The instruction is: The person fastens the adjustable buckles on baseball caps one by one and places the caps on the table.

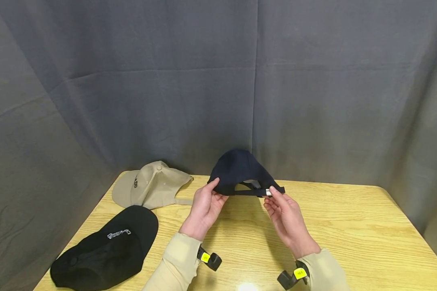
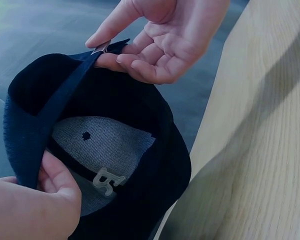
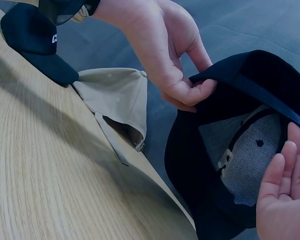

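A navy baseball cap (image 1: 236,169) is held up above the table, its back opening and strap facing me. My left hand (image 1: 205,206) grips the cap's lower edge on the left, thumb outside and fingers within. At the other side, my right hand (image 1: 285,216) pinches the strap at its metal buckle (image 1: 268,192) between thumb and fingers. The left wrist view looks into the cap, where a pale mesh lining (image 2: 97,140) and the back of a letter-shaped emblem (image 2: 108,181) show. The brim is mostly hidden in the head view.
To the left, a beige cap (image 1: 160,184) lies on the wooden table (image 1: 349,230) near its back edge, its strap loose. A black cap (image 1: 105,250) with white lettering lies in front of it at the left edge. Grey curtains (image 1: 204,81) hang behind and beside the table.
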Demonstrator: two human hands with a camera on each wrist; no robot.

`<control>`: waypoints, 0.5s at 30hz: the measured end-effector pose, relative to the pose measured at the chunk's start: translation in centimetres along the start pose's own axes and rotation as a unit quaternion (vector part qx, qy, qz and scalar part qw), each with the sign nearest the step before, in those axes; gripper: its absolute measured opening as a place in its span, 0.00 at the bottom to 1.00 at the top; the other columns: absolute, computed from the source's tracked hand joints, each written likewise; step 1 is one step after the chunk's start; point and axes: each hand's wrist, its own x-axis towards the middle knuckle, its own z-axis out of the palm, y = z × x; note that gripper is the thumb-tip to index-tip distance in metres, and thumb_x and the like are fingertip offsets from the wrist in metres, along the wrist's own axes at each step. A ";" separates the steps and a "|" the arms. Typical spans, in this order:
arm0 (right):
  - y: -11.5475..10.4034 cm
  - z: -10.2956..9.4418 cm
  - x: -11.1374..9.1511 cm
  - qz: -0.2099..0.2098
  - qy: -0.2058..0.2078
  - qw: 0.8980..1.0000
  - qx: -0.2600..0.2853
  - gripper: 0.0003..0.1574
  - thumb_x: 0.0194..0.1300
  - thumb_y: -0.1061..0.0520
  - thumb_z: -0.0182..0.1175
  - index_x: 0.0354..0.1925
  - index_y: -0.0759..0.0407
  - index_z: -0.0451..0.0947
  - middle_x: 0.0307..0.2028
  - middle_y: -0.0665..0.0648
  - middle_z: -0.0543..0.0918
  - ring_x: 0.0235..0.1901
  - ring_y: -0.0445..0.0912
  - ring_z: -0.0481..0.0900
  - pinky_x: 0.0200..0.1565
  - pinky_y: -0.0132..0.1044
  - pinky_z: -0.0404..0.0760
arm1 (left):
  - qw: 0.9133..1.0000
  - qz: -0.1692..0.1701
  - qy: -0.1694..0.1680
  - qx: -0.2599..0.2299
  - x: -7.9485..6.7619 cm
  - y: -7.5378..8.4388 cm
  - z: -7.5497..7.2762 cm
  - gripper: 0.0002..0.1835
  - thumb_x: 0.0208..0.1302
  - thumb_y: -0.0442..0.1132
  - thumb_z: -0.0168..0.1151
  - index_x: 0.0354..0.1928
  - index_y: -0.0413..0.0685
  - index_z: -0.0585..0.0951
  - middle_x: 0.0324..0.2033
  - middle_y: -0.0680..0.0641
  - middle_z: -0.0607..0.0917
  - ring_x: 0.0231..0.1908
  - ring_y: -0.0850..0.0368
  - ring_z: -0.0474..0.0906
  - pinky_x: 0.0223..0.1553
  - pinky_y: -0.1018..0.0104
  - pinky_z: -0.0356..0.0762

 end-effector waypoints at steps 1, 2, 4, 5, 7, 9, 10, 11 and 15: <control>0.0 0.0 0.0 -0.001 -0.002 1.000 0.000 0.13 0.78 0.56 0.57 0.33 0.57 0.81 0.32 0.52 0.84 0.34 0.41 0.81 0.44 0.30 0.81 | 1.000 0.000 0.000 0.000 0.0 0.0 0.0 0.23 0.80 0.34 0.49 0.70 0.29 0.63 0.57 0.37 0.76 0.51 0.52 0.78 0.49 0.64 0.79; 0.0 0.0 0.0 -0.002 -0.003 1.000 0.001 0.14 0.78 0.56 0.57 0.33 0.57 0.81 0.32 0.52 0.84 0.34 0.41 0.81 0.44 0.30 0.81 | 1.000 0.000 0.000 0.000 0.0 0.0 0.0 0.23 0.80 0.34 0.49 0.70 0.29 0.63 0.57 0.37 0.76 0.52 0.52 0.78 0.49 0.64 0.79; 0.0 -0.1 0.0 -0.004 -0.005 1.000 0.002 0.14 0.78 0.57 0.57 0.33 0.56 0.81 0.32 0.51 0.84 0.34 0.41 0.81 0.44 0.29 0.81 | 1.000 -0.001 0.000 -0.001 0.0 -0.1 0.0 0.23 0.80 0.34 0.49 0.70 0.29 0.63 0.57 0.37 0.76 0.52 0.52 0.78 0.50 0.64 0.79; 0.0 -0.1 0.0 -0.005 -0.006 1.000 0.002 0.14 0.78 0.57 0.57 0.33 0.56 0.81 0.32 0.51 0.84 0.34 0.41 0.81 0.43 0.29 0.81 | 1.000 -0.001 0.001 -0.001 0.0 -0.1 0.0 0.23 0.80 0.33 0.49 0.70 0.29 0.63 0.58 0.37 0.76 0.52 0.52 0.78 0.50 0.64 0.79; 0.0 -0.1 0.0 -0.005 -0.005 1.000 0.001 0.14 0.78 0.57 0.57 0.33 0.56 0.82 0.32 0.51 0.84 0.34 0.40 0.81 0.43 0.29 0.81 | 1.000 -0.002 0.000 -0.002 0.0 -0.1 -0.1 0.23 0.79 0.33 0.49 0.70 0.29 0.63 0.57 0.37 0.76 0.52 0.52 0.78 0.50 0.63 0.79; 0.0 0.0 0.0 -0.003 -0.004 1.000 0.002 0.13 0.78 0.57 0.57 0.34 0.57 0.81 0.32 0.52 0.84 0.34 0.41 0.81 0.43 0.29 0.81 | 1.000 -0.002 -0.001 -0.002 0.1 -0.1 -0.1 0.23 0.79 0.33 0.49 0.69 0.29 0.63 0.57 0.37 0.76 0.52 0.52 0.78 0.50 0.63 0.79; 0.0 0.0 0.0 -0.003 -0.002 1.000 0.001 0.13 0.78 0.57 0.57 0.34 0.57 0.81 0.32 0.52 0.84 0.33 0.41 0.81 0.43 0.29 0.81 | 1.000 -0.002 -0.001 -0.002 0.1 -0.1 -0.1 0.23 0.79 0.33 0.49 0.69 0.29 0.63 0.57 0.37 0.76 0.52 0.52 0.78 0.50 0.63 0.79; 0.0 0.0 0.0 -0.002 -0.001 1.000 0.001 0.12 0.78 0.57 0.57 0.34 0.57 0.81 0.32 0.52 0.84 0.33 0.41 0.81 0.43 0.29 0.81 | 1.000 -0.002 -0.001 -0.003 0.1 -0.1 -0.1 0.23 0.79 0.33 0.49 0.69 0.29 0.63 0.57 0.37 0.76 0.52 0.52 0.78 0.50 0.63 0.79; -0.1 0.0 0.1 -0.002 0.007 1.000 0.000 0.11 0.77 0.58 0.58 0.34 0.56 0.81 0.31 0.52 0.83 0.33 0.41 0.81 0.43 0.29 0.81 | 1.000 -0.003 -0.002 -0.003 0.1 -0.1 -0.1 0.22 0.79 0.33 0.49 0.69 0.29 0.63 0.56 0.37 0.77 0.51 0.52 0.78 0.49 0.64 0.79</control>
